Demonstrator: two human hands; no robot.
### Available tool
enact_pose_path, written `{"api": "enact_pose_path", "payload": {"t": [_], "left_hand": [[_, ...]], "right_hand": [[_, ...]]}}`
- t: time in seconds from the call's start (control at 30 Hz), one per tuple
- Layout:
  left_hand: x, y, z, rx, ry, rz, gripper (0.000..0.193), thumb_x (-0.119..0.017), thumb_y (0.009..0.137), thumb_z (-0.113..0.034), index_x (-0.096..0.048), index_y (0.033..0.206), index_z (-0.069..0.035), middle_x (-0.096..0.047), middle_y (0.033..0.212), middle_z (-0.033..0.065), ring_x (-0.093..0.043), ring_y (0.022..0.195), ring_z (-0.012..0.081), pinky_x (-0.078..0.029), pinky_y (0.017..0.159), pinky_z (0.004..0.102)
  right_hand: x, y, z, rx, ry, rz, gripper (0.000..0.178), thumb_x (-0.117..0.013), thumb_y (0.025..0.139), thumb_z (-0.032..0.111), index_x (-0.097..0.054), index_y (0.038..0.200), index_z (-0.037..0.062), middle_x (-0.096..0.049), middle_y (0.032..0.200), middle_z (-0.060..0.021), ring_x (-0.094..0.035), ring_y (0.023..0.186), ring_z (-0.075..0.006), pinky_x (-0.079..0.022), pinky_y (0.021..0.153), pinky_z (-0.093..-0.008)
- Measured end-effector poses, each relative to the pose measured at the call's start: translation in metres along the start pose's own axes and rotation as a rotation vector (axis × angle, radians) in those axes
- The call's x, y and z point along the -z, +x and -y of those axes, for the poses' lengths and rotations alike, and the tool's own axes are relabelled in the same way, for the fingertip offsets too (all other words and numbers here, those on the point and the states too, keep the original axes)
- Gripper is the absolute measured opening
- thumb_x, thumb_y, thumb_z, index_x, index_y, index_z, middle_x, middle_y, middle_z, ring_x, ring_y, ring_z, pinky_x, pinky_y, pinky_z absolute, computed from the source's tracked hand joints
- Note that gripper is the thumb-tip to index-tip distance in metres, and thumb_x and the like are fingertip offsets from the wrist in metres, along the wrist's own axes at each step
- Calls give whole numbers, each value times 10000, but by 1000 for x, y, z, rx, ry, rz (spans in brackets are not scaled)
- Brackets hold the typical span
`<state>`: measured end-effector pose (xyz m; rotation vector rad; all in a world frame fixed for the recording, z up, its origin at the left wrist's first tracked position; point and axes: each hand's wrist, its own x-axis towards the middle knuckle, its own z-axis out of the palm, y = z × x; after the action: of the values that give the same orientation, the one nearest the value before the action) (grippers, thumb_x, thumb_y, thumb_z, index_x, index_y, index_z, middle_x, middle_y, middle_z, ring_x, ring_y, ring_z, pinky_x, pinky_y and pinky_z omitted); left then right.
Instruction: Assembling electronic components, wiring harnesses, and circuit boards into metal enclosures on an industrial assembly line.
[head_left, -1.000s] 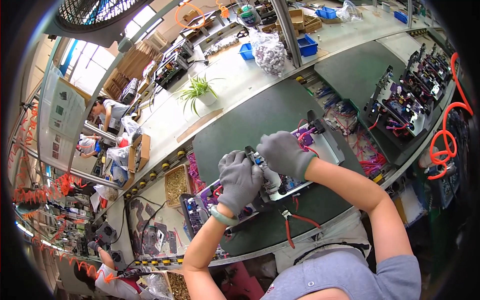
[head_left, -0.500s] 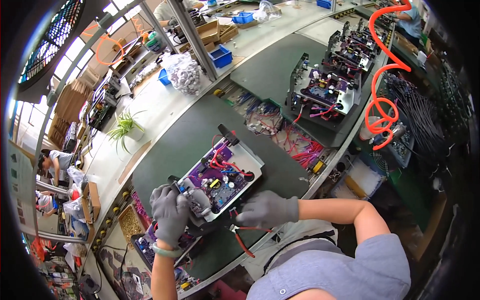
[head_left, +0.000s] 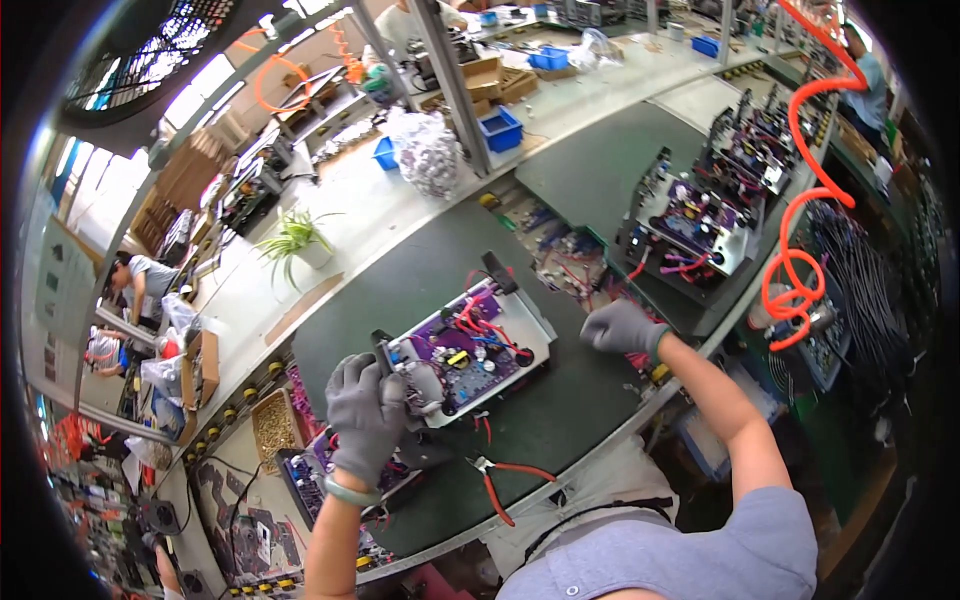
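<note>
A purple circuit board [head_left: 450,345] with red and blue wires sits in a silver metal chassis [head_left: 535,352] on the dark green mat. Beside the chassis's left end is my left hand [head_left: 362,415], in a grey glove, with its fingers apart and its thumb near the metal edge. My right hand [head_left: 622,330], also gloved, hovers at the wire tray [head_left: 590,285] with its fingers curled in; whatever they hold is hidden. Red-handled cutters [head_left: 500,478] lie on the mat's near side. Another purple board [head_left: 300,478] is partly hidden behind my left arm.
Several similar chassis units [head_left: 695,215] stand in a row at the right. A coiled orange hose [head_left: 795,285] hangs there. Screws fill a shallow box [head_left: 275,430] at the left. A potted plant [head_left: 305,245] and blue bins [head_left: 500,130] stand farther back. Other people work beyond.
My right hand has moved from the chassis's near side, right and away, to the wire tray. My left hand has loosened at the chassis's left end. The whole view has shifted.
</note>
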<state>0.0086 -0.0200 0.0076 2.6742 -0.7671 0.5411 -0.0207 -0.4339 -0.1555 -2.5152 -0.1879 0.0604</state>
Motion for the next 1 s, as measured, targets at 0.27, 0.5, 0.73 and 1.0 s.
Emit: {"api": "enact_pose_path", "payload": {"t": [0.27,0.5,0.73,1.0], "left_hand": [[32,-15,-38,-135,116,-217,358,-671,793,-191,-618,1123,-63,-579,1228,178,-538,1197,408,-420,1011,515],[84,-118,-41,59,67,-228,306,-656,774,-139,-652,1068,-56,-610,1166,166,-573,1132,390,-462,951,493],[21,-163,-97,355,-474,-192,263,-648,799,-60,-672,1060,-32,-667,1070,162,-656,932,319,-536,796,389],[-119,-138,-147,363,-1092,474,301,-584,942,-208,-634,1205,-69,-648,1117,148,-652,970,307,-522,814,371]], "right_hand": [[-65,88,-128,-445,-536,-83,325,-639,815,152,-604,1135,104,-564,1234,-183,-633,1052,-370,-518,880,-492],[-58,70,-84,-111,-55,-701,144,-610,874,132,-626,1003,70,-667,969,-186,-655,899,-386,-517,777,-438],[-28,20,-46,-102,277,-771,236,-646,951,183,-639,1138,41,-691,940,-155,-678,848,-240,-523,771,-354],[-23,15,-61,98,-216,-617,190,-609,958,261,-607,1041,90,-664,965,-173,-640,900,-384,-512,742,-412]]}}
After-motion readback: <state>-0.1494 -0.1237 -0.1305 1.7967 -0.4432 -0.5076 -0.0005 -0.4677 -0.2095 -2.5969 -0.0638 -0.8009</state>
